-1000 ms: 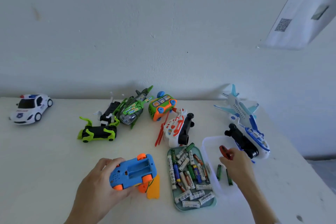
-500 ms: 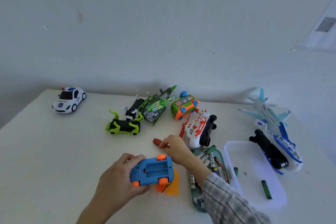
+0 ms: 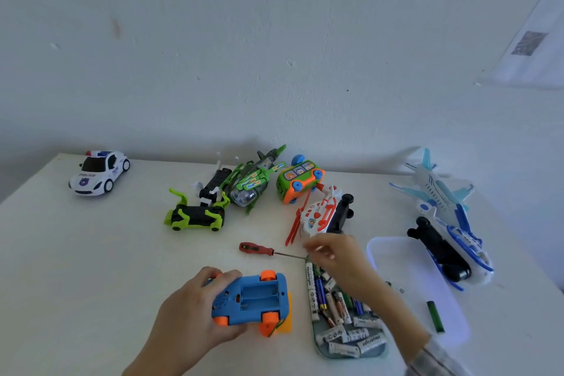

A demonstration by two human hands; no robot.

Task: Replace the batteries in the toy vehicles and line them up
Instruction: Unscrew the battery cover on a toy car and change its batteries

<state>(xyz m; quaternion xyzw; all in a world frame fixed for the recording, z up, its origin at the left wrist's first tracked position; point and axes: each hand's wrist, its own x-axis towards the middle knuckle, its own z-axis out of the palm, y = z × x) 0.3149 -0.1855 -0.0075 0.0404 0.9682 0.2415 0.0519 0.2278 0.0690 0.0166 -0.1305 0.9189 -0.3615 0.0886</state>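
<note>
Just now laid on the table [image 3: 91,253], red screwdriver [image 3: 255,249], freeing loosely curled, empty right hand [image 3: 332,253] above battery tray [image 3: 341,351], left hand [image 3: 195,314] gripping upturned blue car [image 3: 250,299], compartment bare: probably fresh cells next.

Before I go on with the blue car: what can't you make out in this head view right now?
- Right hand: motion-blurred, so its grip is unclear.
- Screwdriver: the tip is hidden behind that hand.
- Battery tray: partly covered by the right forearm.
- Blue car: turned underside up in the left hand, top unseen; bay appears empty.
</note>
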